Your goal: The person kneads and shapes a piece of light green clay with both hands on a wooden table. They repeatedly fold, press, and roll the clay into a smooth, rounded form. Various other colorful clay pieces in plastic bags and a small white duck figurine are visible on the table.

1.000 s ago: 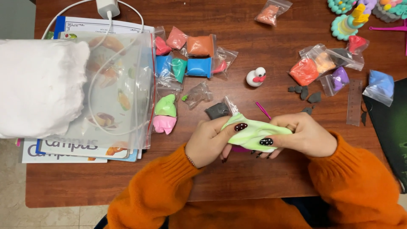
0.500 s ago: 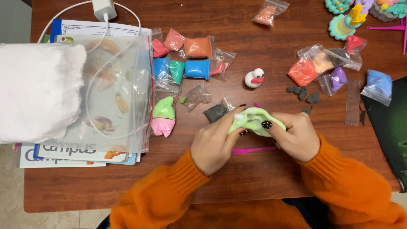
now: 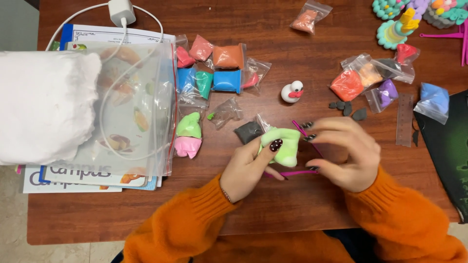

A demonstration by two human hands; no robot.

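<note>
A lump of light green clay [image 3: 283, 145] sits bunched up in my left hand [image 3: 249, 165], with the thumb pressed on its front. My right hand [image 3: 347, 153] hovers just to the right of the lump, fingers spread and curled, not clearly touching it. Thin pink sticks [image 3: 292, 172] lie on the wooden table [image 3: 292, 209] under both hands. A small bag of dark grey clay [image 3: 247, 130] lies just left of the lump. Both arms wear orange sleeves.
Small bags of coloured clay [image 3: 214, 68] lie at the centre back and right [image 3: 360, 80]. A white duck figure [image 3: 292, 91], a green-and-pink clay figure [image 3: 188, 134], a big zip bag with white clay [image 3: 44, 104], a charger with cable [image 3: 122, 12], booklets and a ruler [image 3: 404, 119] are around.
The green clay was stretched long between both hands; it has been pressed together into a compact lump held by the left hand, and the right hand has come off it.
</note>
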